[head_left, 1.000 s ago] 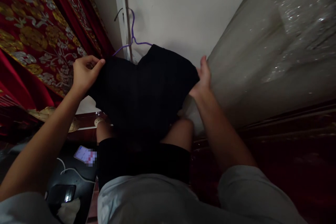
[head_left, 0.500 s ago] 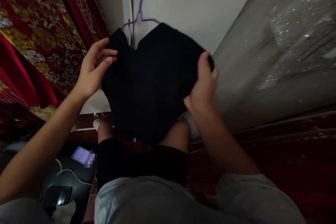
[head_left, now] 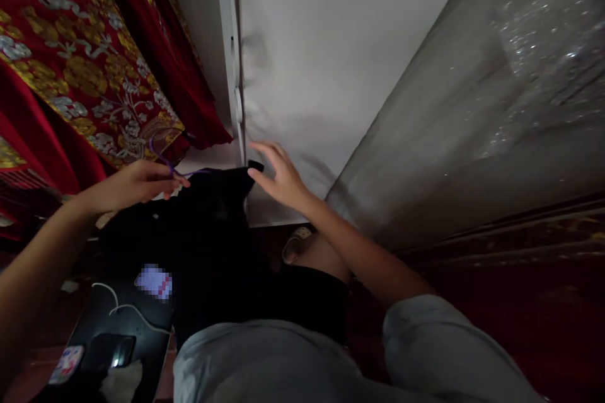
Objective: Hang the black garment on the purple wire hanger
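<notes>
"Where's the black garment (head_left: 212,217)?"
"On the purple hanger (head_left: 159,158), low before the white wall (head_left: 331,44)."
"And the grip of each hand?"
"The left hand (head_left: 137,186) pinches the hanger; the right hand (head_left: 283,186) is spread, thumb at the garment's edge."
"What's on the bench (head_left: 150,347)?"
"A lit phone (head_left: 155,282) and white cable (head_left: 127,306), on its black top."
"The room?"
"Dim: red embroidered cloth (head_left: 89,72) left, clear plastic sheet (head_left: 425,119) right."

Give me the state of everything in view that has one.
Purple hanger: tilted
Left hand: closed on the hanger
Dark garment: draped from the hanger
Right hand: open, thumb at the garment's edge
Phone: screen lit
White cable: lying loose, uncoiled
Clog: worn on a foot
Red cloth: hanging
</notes>
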`<state>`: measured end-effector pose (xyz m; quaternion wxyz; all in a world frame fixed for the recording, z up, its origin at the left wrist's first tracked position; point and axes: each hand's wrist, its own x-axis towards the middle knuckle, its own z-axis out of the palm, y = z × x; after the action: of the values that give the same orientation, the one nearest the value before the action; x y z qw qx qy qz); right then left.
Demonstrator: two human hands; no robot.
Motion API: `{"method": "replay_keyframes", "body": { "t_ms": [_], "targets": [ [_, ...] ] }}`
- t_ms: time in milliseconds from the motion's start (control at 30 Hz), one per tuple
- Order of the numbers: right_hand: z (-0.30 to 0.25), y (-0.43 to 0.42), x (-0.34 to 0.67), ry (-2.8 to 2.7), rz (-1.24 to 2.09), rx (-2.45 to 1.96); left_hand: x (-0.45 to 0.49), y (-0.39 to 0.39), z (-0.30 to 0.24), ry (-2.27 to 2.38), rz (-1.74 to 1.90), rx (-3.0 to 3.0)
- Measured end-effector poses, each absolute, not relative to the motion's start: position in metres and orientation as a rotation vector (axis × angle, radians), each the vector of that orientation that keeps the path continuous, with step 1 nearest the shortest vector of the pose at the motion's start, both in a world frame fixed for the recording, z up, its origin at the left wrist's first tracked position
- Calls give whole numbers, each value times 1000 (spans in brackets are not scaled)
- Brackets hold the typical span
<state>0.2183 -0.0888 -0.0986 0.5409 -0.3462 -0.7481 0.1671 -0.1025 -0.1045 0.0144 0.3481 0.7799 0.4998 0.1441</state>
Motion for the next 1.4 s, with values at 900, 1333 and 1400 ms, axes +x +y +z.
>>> {"method": "replay_keyframes", "body": {
  "t_ms": [900,1333,1400],
  "targets": [
    [-34,30,303,-1074,795,-775,-16,-89,-72,1509,477,2752],
    [-80,-12,317,-731,786,-1122,-3,-122,-171,1202,857,2348],
    [-92,-33,299,-711,535,-1142,7,-129,-187,1164,1020,2203]
  ]
}}
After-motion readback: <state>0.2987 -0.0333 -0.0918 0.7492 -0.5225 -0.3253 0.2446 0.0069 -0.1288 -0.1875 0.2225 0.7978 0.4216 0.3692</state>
